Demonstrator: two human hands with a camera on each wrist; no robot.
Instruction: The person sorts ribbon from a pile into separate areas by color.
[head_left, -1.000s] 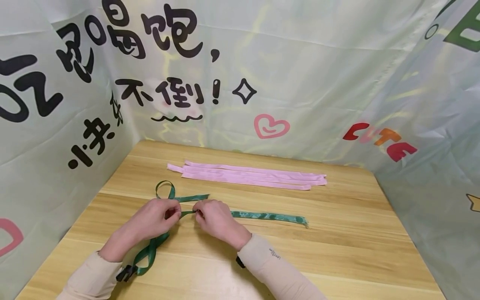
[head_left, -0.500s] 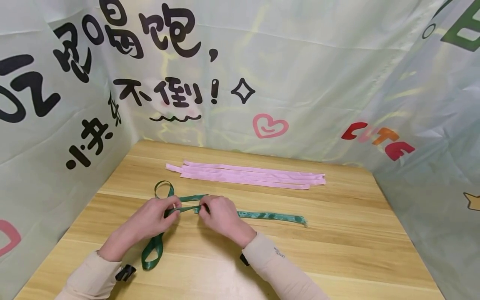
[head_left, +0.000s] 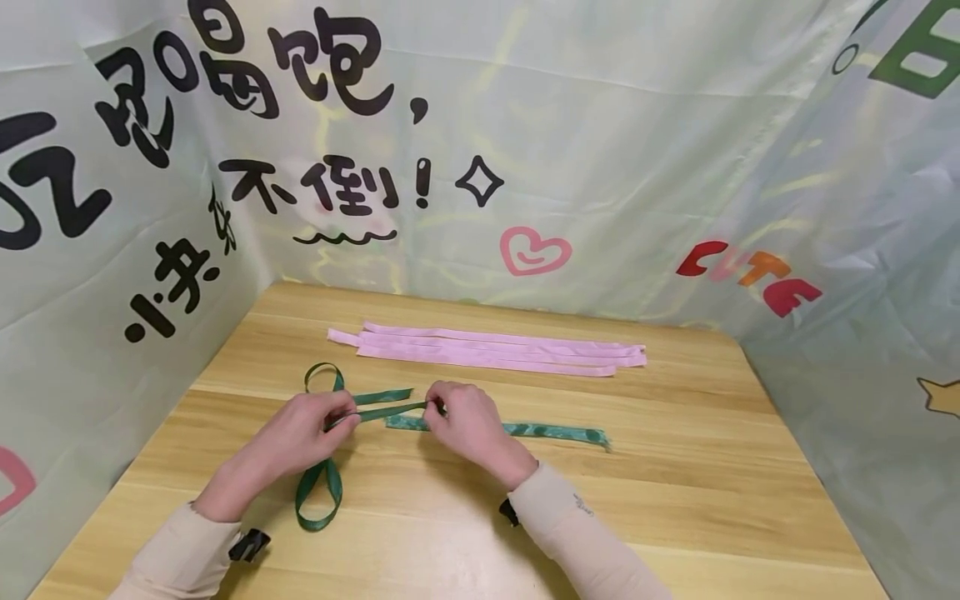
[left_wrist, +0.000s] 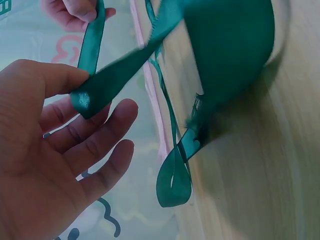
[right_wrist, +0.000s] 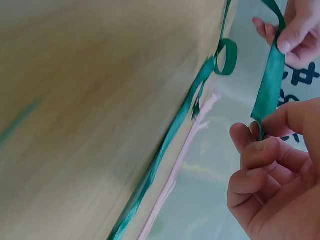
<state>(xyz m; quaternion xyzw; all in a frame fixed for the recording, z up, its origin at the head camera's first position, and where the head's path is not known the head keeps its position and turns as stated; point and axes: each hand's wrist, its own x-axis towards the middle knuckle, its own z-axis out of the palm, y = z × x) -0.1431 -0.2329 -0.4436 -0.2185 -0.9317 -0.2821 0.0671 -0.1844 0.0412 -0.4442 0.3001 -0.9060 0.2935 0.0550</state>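
A long green ribbon runs between the two hands above the table. My left hand pinches it between thumb and index finger; in the left wrist view the other fingers are spread apart. The ribbon's end is pinched by thumb and fingertips of my right hand, its other fingers curled, as the right wrist view shows. Loops of the same ribbon hang below and lie behind the left hand. Under the right hand, a flat green strip with a frayed end lies on the table.
Several pink ribbons lie side by side across the back of the wooden table. A printed cloth encloses the table's back and sides. Black clips show near the sleeves.
My right hand has moved right and slightly away from me, drawing out a longer stretch of ribbon. The left hand stays nearly in place, and the hanging loop below it has shifted.
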